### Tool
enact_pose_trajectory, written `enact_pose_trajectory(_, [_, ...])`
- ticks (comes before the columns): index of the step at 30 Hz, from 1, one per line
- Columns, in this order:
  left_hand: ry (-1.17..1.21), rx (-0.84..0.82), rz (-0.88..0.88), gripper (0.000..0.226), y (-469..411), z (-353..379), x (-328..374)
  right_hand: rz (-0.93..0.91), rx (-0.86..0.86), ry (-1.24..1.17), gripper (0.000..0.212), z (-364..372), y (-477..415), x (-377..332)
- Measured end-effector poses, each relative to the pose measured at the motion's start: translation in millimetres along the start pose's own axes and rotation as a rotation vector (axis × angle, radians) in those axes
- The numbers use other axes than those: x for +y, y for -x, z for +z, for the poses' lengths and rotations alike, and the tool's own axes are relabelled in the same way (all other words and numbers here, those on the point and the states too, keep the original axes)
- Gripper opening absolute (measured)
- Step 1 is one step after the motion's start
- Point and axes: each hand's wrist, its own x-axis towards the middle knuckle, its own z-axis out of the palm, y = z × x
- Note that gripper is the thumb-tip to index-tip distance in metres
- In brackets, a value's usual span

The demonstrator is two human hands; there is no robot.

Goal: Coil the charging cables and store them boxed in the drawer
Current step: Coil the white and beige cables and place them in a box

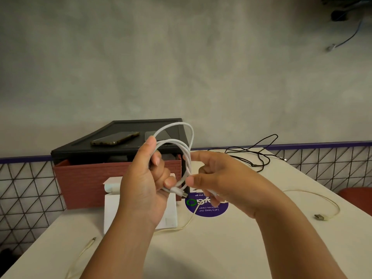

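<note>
A white charging cable (186,146) is looped into a coil held up above the table. My left hand (147,182) grips the coil at its left side, fingers curled round the strands. My right hand (217,176) pinches the strands at the coil's lower right, near a plug end (182,193). Behind the hands stands a black drawer unit (96,150) with its red brick-patterned drawer (84,178) pulled open. An open white box (114,208) lies on the table below my left hand. A cream cable (326,200) and a black cable (259,156) lie loose on the table.
Two phones (114,138) lie on top of the drawer unit. A purple round sticker (209,208) is on the white table (221,248). A wire mesh fence (332,164) runs along the table's back and left edges, with a grey wall behind.
</note>
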Motion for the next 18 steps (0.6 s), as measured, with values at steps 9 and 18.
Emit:
enact_pose_trajectory(9, [0.065, 0.109, 0.016, 0.044, -10.9, -13.4, 9.6, -0.096, -0.073, -0.159, 0.035, -37.8, 27.8, -6.3])
enact_pose_trajectory(18, [0.149, -0.046, 0.017, 0.047, -8.8, -12.8, 14.5, -0.006, 0.315, 0.15, 0.038, -49.7, 24.8, 3.8])
